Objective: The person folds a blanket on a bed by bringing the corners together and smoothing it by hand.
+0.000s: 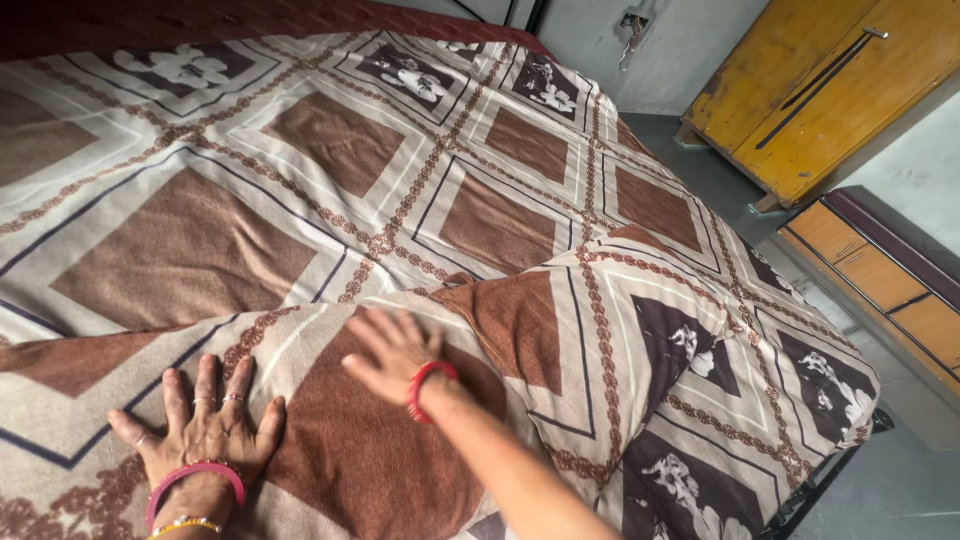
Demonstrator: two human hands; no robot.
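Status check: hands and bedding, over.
Left hand flat, fingers spread, on folded bedspread. Right hand open, palm down beside it. Nothing in the way.

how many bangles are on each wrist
3 that show: a pink bangle and a thin beaded bangle on the left hand wrist, one red bangle on the right hand wrist. The frame edge may hide others.

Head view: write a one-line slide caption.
Left hand and right hand press flat on a brown patterned bedspread beside a yellow cabinet.
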